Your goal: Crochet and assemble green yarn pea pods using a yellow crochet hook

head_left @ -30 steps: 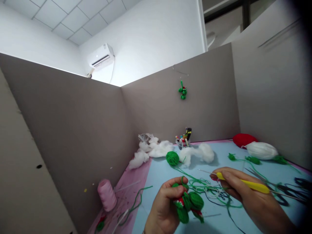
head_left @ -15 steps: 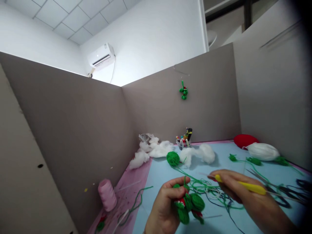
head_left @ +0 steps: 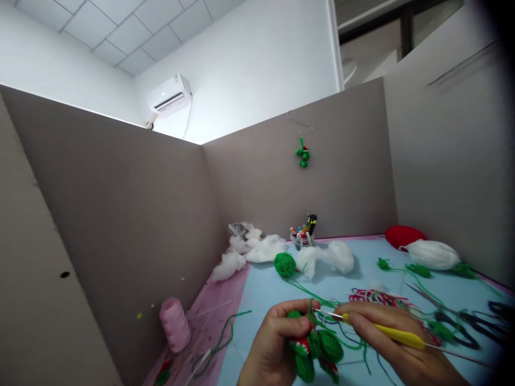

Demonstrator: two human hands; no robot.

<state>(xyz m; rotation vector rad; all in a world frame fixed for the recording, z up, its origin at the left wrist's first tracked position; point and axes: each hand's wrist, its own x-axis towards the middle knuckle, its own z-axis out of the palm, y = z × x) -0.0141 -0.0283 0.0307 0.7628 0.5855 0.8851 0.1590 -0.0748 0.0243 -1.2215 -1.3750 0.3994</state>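
My left hand point(head_left: 277, 340) pinches a green crocheted piece point(head_left: 330, 346) with round green lobes and some red and white stitching. My right hand point(head_left: 386, 335) grips a crochet hook point(head_left: 402, 336) by its yellow handle, much like a pen. The hook's metal tip meets the green yarn at my left fingertips. Whether a loop sits on the tip is too small to tell. Loose green yarn point(head_left: 341, 340) runs below the hook. Beyond my right hand lies a tangle of red and white yarn point(head_left: 370, 296).
A green yarn ball point(head_left: 285, 265), white stuffing point(head_left: 267, 248) and a cup of tools point(head_left: 301, 239) stand at the back. Black-handled scissors point(head_left: 454, 324) lie right, before red point(head_left: 404, 236) and white yarn skeins point(head_left: 432, 254). A pink thread spool point(head_left: 175, 325) stands left. Grey partitions point(head_left: 298, 187) enclose the table.
My right hand has moved slightly left and down, bringing the hook's tip to the green piece. Red and white yarn behind that hand has come into view.
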